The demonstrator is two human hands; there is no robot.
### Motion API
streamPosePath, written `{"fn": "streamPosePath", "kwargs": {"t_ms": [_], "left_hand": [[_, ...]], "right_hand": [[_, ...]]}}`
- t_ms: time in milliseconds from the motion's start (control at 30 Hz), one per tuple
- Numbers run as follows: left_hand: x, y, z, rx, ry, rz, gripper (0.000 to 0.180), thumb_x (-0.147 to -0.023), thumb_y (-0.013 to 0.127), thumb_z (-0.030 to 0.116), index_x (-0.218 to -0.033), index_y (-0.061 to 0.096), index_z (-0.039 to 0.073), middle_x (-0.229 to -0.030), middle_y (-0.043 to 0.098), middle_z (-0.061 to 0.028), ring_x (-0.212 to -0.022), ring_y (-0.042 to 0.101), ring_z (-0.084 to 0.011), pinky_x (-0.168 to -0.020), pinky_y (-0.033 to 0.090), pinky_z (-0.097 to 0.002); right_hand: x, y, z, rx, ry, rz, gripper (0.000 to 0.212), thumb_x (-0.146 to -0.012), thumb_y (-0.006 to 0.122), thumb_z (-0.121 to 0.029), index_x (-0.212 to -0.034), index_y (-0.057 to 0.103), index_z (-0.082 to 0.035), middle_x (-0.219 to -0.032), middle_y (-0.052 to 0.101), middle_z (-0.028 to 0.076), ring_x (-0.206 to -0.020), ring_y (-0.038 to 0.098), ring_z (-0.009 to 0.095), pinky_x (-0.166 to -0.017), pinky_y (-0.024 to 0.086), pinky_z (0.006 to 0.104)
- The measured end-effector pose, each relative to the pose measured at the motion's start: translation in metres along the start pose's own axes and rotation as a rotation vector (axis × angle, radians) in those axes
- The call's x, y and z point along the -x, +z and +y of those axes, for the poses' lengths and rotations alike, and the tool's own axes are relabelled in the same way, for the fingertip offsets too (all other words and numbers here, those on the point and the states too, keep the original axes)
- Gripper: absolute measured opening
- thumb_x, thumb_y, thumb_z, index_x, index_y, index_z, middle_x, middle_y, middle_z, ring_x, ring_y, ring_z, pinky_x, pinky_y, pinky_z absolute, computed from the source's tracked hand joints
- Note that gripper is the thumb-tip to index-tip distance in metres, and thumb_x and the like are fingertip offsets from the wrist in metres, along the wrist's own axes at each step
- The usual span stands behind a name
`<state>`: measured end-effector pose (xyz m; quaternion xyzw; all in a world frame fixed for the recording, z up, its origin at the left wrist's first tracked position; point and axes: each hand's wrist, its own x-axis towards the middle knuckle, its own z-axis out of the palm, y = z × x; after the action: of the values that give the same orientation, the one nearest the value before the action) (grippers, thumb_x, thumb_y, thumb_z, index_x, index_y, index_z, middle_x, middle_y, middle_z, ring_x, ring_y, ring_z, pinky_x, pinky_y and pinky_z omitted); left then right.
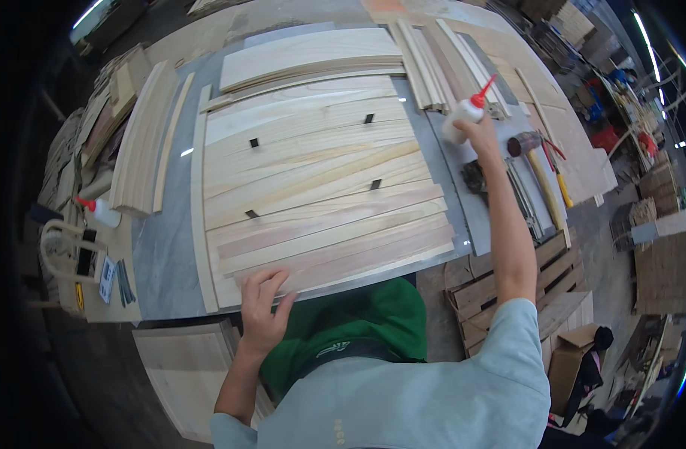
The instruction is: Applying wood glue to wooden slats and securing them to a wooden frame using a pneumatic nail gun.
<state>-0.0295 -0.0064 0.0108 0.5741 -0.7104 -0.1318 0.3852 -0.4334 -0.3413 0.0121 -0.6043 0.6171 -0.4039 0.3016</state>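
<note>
My right hand (pixel 477 137) is closed around a white squeeze bottle (pixel 466 112) with a red pointed nozzle, tilted up to the right beyond the table's right part. Fingers apart and slightly bent, my left hand (pixel 265 305) rests at the near left edge of a row of pale wooden slats (pixel 320 179). The slats lie side by side on the grey tabletop (pixel 163 254), with uneven right ends. Several small black pieces, one a black block (pixel 254 143), sit on them. A long narrow wooden strip (pixel 200 202) runs along their left side.
Stacked boards (pixel 313 56) lie at the far side, with strips (pixel 425 67) beside them. Left are curved-looking planks (pixel 142 142) and a second red-tipped bottle (pixel 102 212). A mallet (pixel 524 144) and pliers (pixel 564 191) lie at right. A wooden pallet (pixel 492 299) stands below.
</note>
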Motion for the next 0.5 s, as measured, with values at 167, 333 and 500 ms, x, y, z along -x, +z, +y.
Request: {"fn": "streamPosePath", "kwargs": {"t_ms": [167, 333, 500], "left_hand": [[-0.031, 0.021, 0.023, 0.417, -0.1, 0.039, 0.058, -0.07, 0.073, -0.001, -0.125, 0.054, 0.0, -0.12, 0.056, -0.0145, -0.107, 0.056, -0.0262, -0.092, 0.045, -0.035], [-0.066, 0.085, 0.065, 1.426, -0.505, -0.081, 0.077, -0.078, 0.075, 0.007, -0.141, 0.032, 0.004, -0.13, 0.047, -0.0116, -0.113, 0.052, -0.0195, -0.091, 0.048, -0.0317], [-0.053, 0.079, 0.049, 1.418, -0.659, -0.082, 0.069, -0.078, 0.076, 0.012, -0.134, 0.038, 0.002, -0.122, 0.052, -0.0108, -0.11, 0.053, -0.0176, -0.089, 0.049, -0.0297]], "right_hand": [[0.117, 0.026, -0.102, -0.228, -0.131, -0.147, 0.063, -0.069, 0.074, -0.015, -0.126, 0.052, -0.001, -0.111, 0.057, 0.011, -0.099, 0.056, 0.02, -0.085, 0.046, 0.0342], [0.219, 0.053, -0.129, 0.32, -0.58, -0.447, 0.077, -0.067, 0.074, -0.004, -0.136, 0.041, 0.0, -0.118, 0.05, 0.013, -0.109, 0.051, 0.025, -0.093, 0.043, 0.0367], [0.266, 0.08, -0.084, -0.202, -0.295, -0.389, 0.077, -0.074, 0.076, -0.02, -0.139, 0.038, -0.005, -0.129, 0.048, 0.014, -0.121, 0.046, 0.029, -0.101, 0.039, 0.0392]]}}
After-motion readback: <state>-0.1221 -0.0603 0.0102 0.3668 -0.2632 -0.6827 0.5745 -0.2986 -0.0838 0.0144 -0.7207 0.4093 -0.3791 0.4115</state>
